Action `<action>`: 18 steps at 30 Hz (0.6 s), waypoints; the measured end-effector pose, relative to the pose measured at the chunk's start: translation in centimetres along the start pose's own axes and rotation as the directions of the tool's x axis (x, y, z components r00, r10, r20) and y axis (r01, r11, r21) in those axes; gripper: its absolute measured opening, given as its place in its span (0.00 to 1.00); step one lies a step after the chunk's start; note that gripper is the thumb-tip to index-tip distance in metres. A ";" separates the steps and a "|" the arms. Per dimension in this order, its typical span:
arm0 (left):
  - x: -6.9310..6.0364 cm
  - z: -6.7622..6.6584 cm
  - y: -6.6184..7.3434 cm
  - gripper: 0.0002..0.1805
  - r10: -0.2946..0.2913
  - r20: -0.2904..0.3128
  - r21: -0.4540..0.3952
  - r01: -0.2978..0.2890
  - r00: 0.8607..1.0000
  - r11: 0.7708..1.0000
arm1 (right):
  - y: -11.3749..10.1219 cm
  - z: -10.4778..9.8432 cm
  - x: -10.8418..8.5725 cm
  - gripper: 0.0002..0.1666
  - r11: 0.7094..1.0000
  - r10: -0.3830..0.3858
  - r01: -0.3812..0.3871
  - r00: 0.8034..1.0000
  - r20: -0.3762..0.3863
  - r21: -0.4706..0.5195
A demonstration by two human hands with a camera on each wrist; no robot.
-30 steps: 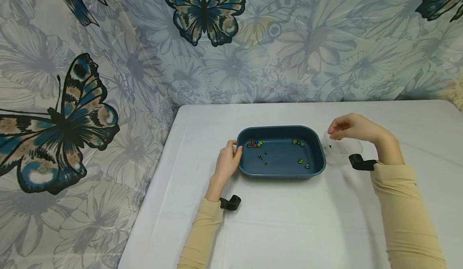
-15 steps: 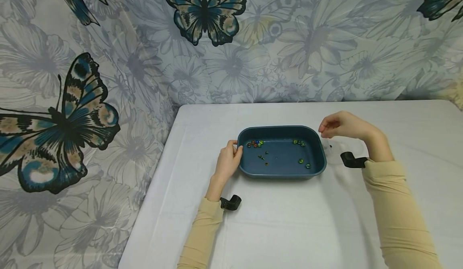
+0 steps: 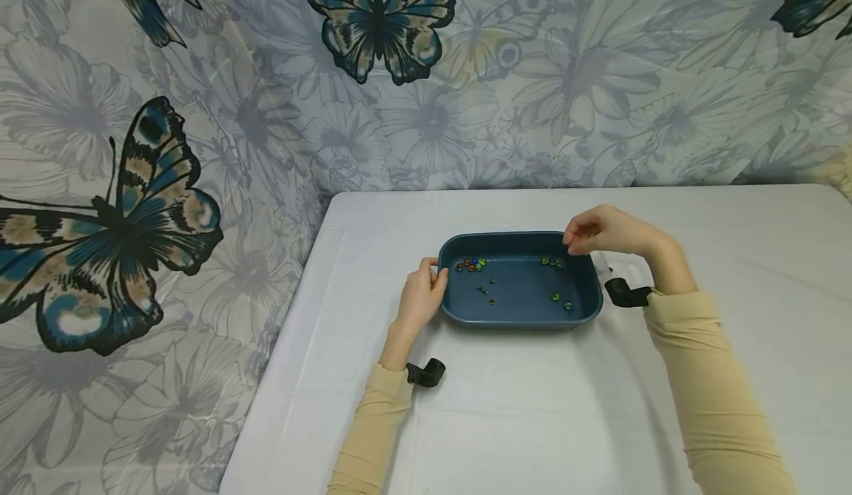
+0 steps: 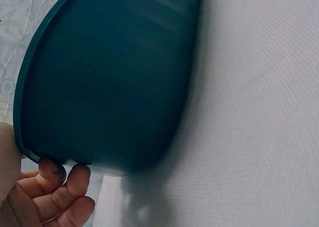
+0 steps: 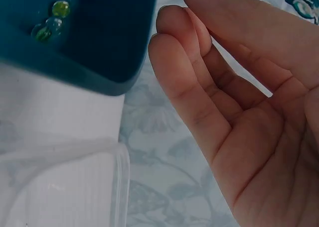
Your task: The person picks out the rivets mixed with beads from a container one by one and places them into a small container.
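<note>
A dark blue rectangular tub [image 3: 519,316] stands on the table with several small glass marbles inside. Red, blue and green marbles [image 3: 471,265] cluster at its far left; green marbles [image 3: 551,263] lie at its far right, and more are scattered nearer. My left hand [image 3: 418,299] grips the tub's left end, thumb at the rim and fingers curled against the outer wall. Over the far right corner hovers my right hand [image 3: 615,232], fingers loosely bent, with nothing visible between thumb and fingers. In the right wrist view, green marbles [image 5: 45,30] show inside the tub.
A clear plastic container [image 5: 122,187] stands just right of the tub, partly hidden by the right hand and wrist camera in the head view. White cloth covers the table [image 3: 479,421]. A patterned butterfly curtain [image 3: 426,125] hangs behind it.
My right hand has moved left, from above the clear container to above the tub's far right corner. The left hand and the tub have stayed in place.
</note>
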State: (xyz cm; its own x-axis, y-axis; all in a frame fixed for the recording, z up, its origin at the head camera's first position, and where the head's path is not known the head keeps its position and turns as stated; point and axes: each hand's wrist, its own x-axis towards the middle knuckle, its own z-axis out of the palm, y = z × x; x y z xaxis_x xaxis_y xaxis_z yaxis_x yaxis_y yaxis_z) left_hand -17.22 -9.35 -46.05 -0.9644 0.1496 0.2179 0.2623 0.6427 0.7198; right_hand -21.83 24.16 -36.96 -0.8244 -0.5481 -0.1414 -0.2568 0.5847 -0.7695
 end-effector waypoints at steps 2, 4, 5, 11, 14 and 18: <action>0.0 0.0 0.0 0.17 0.003 -0.001 0.003 -0.003 1.000 1.000 | -0.1 0.2 0.3 0.09 1.000 -0.014 0.014 1.000 0.004 -0.002; 0.0 0.0 0.0 0.17 0.006 -0.004 0.005 -0.006 1.000 1.000 | -0.3 0.4 0.7 0.08 1.000 -0.022 0.022 1.000 0.007 -0.002; 0.0 0.0 0.1 0.17 0.007 -0.005 0.006 -0.007 1.000 1.000 | -0.4 0.6 0.8 0.08 1.000 -0.023 0.023 1.000 0.010 -0.004; -0.1 -0.1 0.1 0.17 0.005 -0.003 0.002 -0.005 1.000 1.000 | -0.7 1.2 1.7 0.08 0.999 -0.037 0.037 0.999 0.038 0.012; -0.1 -0.1 0.1 0.17 0.004 -0.002 0.002 -0.004 1.000 1.000 | -0.8 1.5 2.2 0.07 0.998 -0.062 0.061 0.996 0.056 0.026; 0.0 -0.1 0.1 0.17 0.004 -0.006 0.006 -0.004 1.000 1.000 | -0.8 1.9 2.8 0.07 0.996 -0.083 0.080 0.993 0.078 0.037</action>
State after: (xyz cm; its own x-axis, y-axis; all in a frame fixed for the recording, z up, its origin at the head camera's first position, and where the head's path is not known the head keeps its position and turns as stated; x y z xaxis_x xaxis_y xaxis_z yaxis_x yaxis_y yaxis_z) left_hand -17.16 -9.33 -45.95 -0.9632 0.1473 0.2250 0.2659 0.6467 0.7149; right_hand -22.99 21.06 -37.93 -0.7581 -0.6400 -0.1254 -0.3031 0.5159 -0.8012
